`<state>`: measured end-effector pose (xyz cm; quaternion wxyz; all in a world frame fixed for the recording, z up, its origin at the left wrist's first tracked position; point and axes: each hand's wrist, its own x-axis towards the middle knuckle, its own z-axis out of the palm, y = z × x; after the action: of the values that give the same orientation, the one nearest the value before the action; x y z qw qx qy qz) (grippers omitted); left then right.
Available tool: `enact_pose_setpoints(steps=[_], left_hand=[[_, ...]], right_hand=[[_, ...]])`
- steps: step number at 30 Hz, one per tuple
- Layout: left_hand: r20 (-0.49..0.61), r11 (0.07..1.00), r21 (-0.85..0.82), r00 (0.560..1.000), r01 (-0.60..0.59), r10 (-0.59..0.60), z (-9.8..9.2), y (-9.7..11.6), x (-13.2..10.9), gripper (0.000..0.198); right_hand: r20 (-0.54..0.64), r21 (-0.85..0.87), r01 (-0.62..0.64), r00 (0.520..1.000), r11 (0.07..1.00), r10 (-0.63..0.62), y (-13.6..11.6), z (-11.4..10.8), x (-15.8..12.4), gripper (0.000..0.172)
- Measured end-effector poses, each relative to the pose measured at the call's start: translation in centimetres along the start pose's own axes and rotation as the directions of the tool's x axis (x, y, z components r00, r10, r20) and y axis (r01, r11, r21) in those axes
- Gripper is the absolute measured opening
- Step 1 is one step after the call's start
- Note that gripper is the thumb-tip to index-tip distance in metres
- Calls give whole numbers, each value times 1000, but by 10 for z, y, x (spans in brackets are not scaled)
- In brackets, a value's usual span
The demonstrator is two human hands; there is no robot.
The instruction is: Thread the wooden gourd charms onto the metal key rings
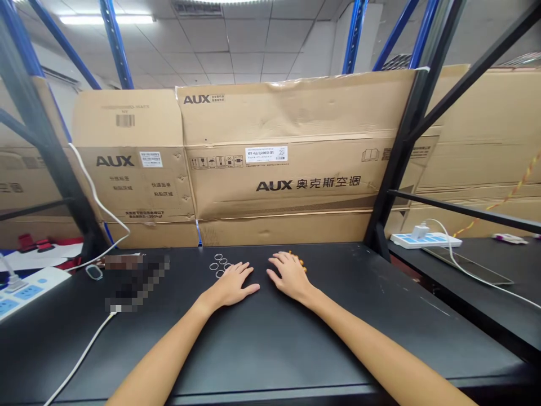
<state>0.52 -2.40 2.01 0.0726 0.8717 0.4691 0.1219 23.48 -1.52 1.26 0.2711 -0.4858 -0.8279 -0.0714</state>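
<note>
My left hand (231,283) lies on the black tabletop (270,349) with its fingers spread, its fingertips at a cluster of several thin, pale rings (214,266). Part of that cluster is hidden under the fingers. To the right, my right hand (291,275) rests palm down with fingers apart, over or against some small orange-yellow pieces (302,264). Those pieces show only past its far right edge, and the rest of them is covered. A gap of bare tabletop separates the two hands.
Cardboard panels (279,163) stand along the back edge. At the left are a power strip (29,290), a white cable (84,352) and a blurred dark object (137,282). Black rack posts (391,163) flank the table; another power strip (425,241) sits beyond the right one.
</note>
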Motion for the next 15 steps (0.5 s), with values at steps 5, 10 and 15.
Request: enact_pose_setpoints(steps=[5, 10, 15], left_hand=[[-72, 996, 43, 995, 77, -74, 2, 0, 1, 76], [-53, 991, 29, 991, 127, -126, 4, -1, 2, 78], [-163, 998, 63, 987, 20, -10, 6, -2, 4, 55]], right_hand=[[18, -100, -156, 987, 983, 159, 11, 4, -1, 42], [80, -70, -87, 993, 994, 92, 8, 11, -3, 36], [118, 176, 157, 977, 972, -179, -2, 11, -5, 39]])
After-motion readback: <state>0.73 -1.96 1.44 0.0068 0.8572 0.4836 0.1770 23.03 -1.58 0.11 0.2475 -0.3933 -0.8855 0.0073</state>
